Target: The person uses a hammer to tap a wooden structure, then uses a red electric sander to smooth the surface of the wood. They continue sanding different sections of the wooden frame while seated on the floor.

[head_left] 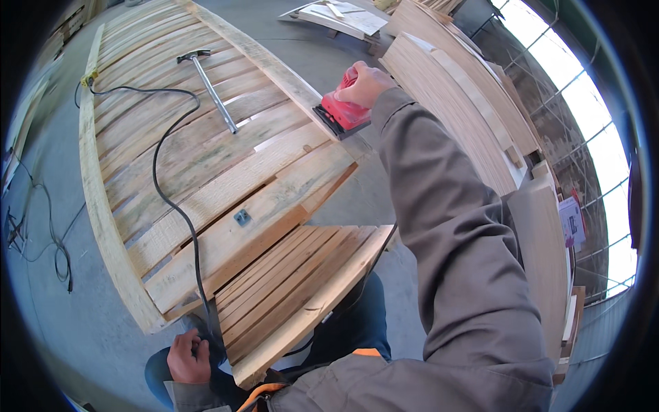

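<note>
My right hand (365, 84) grips a red power sander (345, 112) from above. The sander's black base rests at the near right end of the long side rail (264, 62) of a slatted wooden frame (199, 144). Low on the left, my left hand (189, 357) is curled closed by my knee, and I see nothing in it. A claw hammer (214, 95) with a metal handle lies across the slats. Over them also runs a black power cord (161, 172), which drops near my left hand. A small bluish metal piece (242, 218) sits on the near board.
Between my legs and the frame stands a smaller slatted wooden piece (295, 275). Wooden panels (453, 103) are stacked on the right, near a wire-mesh wall (583, 137). More cable (58, 240) lies on the grey floor at left. White boards (340, 17) lie farther back.
</note>
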Tool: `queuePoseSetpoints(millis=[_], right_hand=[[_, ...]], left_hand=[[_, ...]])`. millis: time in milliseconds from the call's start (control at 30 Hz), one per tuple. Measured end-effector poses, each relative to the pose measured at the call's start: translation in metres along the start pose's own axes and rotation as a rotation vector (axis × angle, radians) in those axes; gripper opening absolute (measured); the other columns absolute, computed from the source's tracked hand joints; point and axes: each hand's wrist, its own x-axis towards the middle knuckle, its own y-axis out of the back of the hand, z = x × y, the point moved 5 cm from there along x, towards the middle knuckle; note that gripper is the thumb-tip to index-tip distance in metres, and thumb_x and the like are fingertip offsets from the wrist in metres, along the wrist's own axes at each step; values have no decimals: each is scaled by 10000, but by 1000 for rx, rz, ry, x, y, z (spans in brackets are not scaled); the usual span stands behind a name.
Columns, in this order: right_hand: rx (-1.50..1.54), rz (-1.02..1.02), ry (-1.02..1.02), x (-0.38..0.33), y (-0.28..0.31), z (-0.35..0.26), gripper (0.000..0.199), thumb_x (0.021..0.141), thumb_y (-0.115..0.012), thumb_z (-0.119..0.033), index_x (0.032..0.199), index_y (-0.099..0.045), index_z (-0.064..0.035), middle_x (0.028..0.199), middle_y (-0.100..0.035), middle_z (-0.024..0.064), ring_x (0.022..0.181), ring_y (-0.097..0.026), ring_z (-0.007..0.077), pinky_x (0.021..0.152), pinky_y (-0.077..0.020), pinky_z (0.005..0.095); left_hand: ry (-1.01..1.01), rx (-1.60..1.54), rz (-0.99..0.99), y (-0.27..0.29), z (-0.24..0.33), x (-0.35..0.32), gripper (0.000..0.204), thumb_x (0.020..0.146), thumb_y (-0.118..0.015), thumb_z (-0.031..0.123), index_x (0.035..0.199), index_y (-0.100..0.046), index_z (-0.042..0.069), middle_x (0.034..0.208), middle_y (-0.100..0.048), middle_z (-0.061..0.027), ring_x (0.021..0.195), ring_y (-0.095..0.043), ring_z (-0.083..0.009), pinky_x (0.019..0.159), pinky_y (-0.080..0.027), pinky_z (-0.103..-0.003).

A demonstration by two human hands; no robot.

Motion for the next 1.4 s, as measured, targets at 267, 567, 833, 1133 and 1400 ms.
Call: queuePoseSetpoints(millis=[267, 567, 833, 1133, 1400], right_hand=[[28, 30, -26, -59, 5, 54, 735, 739, -861, -482, 1298, -664, -46, 1193, -762, 218, 1127, -728, 387, 998, -569, 447], [54, 81, 34, -38, -2, 67, 691, 742, -868, -489, 1249, -678, -58, 1169, -759, 217, 1124, -729, 375, 976, -575, 437], [-9, 79, 47, 39, -15, 3, 726, 743, -873, -518, 1300, -676, -96, 1218, -763, 195, 1168, -724, 367, 1006, -563, 425], [-7, 54, 33, 41, -13, -7, 749, 746, -870, -537, 1323, -675, -100, 1253, -754, 198, 1183, -720, 362, 1019, -557, 430], [52, 91, -24, -28, -5, 68, 697, 730, -887, -481, 1267, -693, -81, 1152, -776, 184, 1087, -746, 362, 964, -581, 439]], left_hand=[[8, -8, 5, -1, -2, -5, 304, 869, -778, 58, 1158, -705, 0, 914, -683, -154, 744, -683, -308, 684, -557, -413], [48, 10, -30, -4, -1, 0, 315, 872, -770, 43, 1176, -709, -8, 908, -677, -158, 758, -676, -302, 692, -557, -404], [81, -9, -48, -9, 1, 8, 310, 867, -747, 6, 1172, -694, -10, 907, -678, -157, 760, -682, -308, 689, -557, -408], [60, -17, -46, -4, 4, 9, 307, 869, -751, 21, 1167, -686, -13, 898, -667, -163, 740, -671, -319, 677, -551, -416], [12, -16, -6, -1, -4, -3, 314, 877, -767, 52, 1176, -694, -11, 900, -664, -157, 740, -668, -315, 683, -551, -418]])
